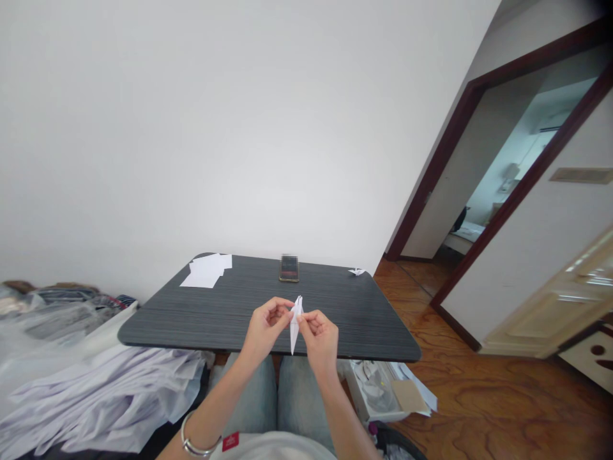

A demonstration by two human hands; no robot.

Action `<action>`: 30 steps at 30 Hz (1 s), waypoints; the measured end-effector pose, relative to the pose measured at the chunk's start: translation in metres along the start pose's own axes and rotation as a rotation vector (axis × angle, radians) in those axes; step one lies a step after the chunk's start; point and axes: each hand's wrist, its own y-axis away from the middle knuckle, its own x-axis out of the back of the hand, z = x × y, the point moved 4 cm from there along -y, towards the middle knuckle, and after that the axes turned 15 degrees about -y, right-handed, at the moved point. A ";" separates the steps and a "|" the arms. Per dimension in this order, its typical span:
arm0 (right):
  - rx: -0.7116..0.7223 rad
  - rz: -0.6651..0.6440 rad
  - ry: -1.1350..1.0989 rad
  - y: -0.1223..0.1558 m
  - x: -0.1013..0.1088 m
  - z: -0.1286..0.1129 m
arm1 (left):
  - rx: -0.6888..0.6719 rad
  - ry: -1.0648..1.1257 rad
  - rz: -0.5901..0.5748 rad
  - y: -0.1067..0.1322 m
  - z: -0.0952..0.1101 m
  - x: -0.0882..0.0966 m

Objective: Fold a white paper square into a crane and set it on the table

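A narrow piece of folded white paper [295,327] is held upright over the front part of the dark table, its long point downward and a split tip at the top. My left hand [266,326] pinches its left side between thumb and fingers. From the other side, my right hand [319,333] grips the paper's right edge the same way. Another small folded white paper shape [356,272] with pointed parts lies at the table's back right corner. Loose white sheets [204,273] lie overlapping at the back left.
A phone [288,268] stands at the back of the dark table [163,319], near the wall. Below the right side sits an open box [368,396] of mixed items. Piled white cloth [110,399] and plastic-wrapped things lie at the left. A doorway opens at right.
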 end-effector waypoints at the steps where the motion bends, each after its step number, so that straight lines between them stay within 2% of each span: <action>1: 0.000 -0.005 -0.005 0.000 0.000 0.000 | 0.000 0.004 0.001 0.000 0.000 0.000; 6: 0.021 -0.028 -0.004 0.001 -0.003 -0.003 | 0.013 0.017 0.045 0.000 0.000 0.001; 13: 0.024 -0.060 -0.035 0.004 -0.005 -0.009 | 0.065 0.000 0.004 -0.001 -0.008 -0.001; 18: 0.044 -0.075 0.002 0.005 -0.005 -0.011 | 0.079 0.010 -0.053 -0.002 -0.006 -0.001; 24: -0.027 -0.096 -0.121 0.001 -0.007 -0.002 | 0.059 -0.008 0.033 -0.002 0.000 0.005; 30: -0.078 -0.048 -0.191 -0.004 0.000 0.008 | -0.002 0.045 0.044 -0.002 0.003 0.004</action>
